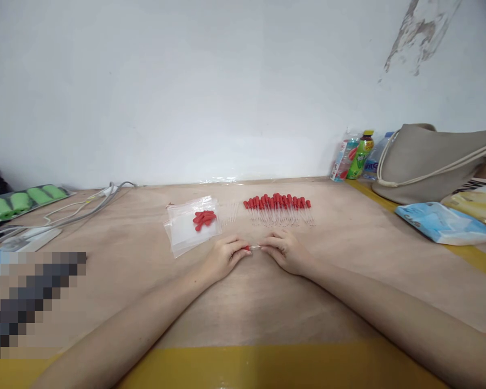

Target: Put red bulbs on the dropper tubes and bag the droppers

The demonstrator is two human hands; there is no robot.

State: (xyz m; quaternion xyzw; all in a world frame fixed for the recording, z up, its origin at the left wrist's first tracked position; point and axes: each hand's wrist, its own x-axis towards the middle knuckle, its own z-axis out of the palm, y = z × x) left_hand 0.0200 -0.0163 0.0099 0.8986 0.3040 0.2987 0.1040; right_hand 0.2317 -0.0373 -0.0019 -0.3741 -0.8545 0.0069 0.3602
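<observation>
Between my hands, just above the table, lies a dropper made of a clear thin tube [256,247] and a red rubber bulb [247,248]. My left hand [229,255] pinches the bulb end. The fingers of my right hand [287,253] are closed on the tube's other end. Beyond them is a row of red-capped droppers [279,202], bulbs toward the wall. Left of that row lie several bare clear tubes [230,213]. Loose red bulbs [204,219] rest on clear plastic bags [182,235].
Bottles [360,155] and a grey bag [425,156] stand at the right, with a blue packet [445,222] in front. Cables [85,208] and a pack of green rolls [22,201] lie at the left. Yellow tape [243,364] runs along the near edge.
</observation>
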